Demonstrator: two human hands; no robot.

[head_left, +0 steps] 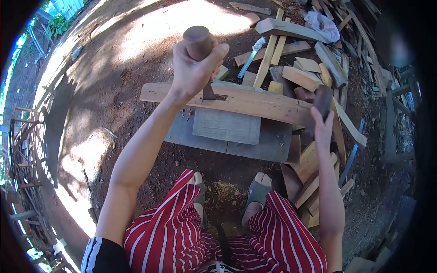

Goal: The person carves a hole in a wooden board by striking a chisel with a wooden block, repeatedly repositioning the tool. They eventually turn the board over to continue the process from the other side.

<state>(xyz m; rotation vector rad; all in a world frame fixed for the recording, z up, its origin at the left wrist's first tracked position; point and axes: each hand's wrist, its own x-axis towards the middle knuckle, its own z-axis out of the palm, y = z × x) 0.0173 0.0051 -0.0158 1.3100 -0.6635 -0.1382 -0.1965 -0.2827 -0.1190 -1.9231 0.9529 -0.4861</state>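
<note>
My left hand (195, 68) is wrapped round the thick wooden handle of a chisel (197, 41). The chisel's blade stands upright in a slot cut in a long wooden plank (255, 102). Under the plank lies a pale wooden block (226, 126) on a grey board (268, 144). At the plank's right end my right hand (322, 127) is closed round a dark wooden piece (323, 99), somewhat blurred. What part of that piece the fingers cover is hidden.
Wood offcuts (302, 78) are heaped beyond and right of the plank. A blue-handled tool (248, 63) and a plastic bag (322, 25) lie among them. My sandalled feet (260, 189) rest on the dirt ground near the grey board.
</note>
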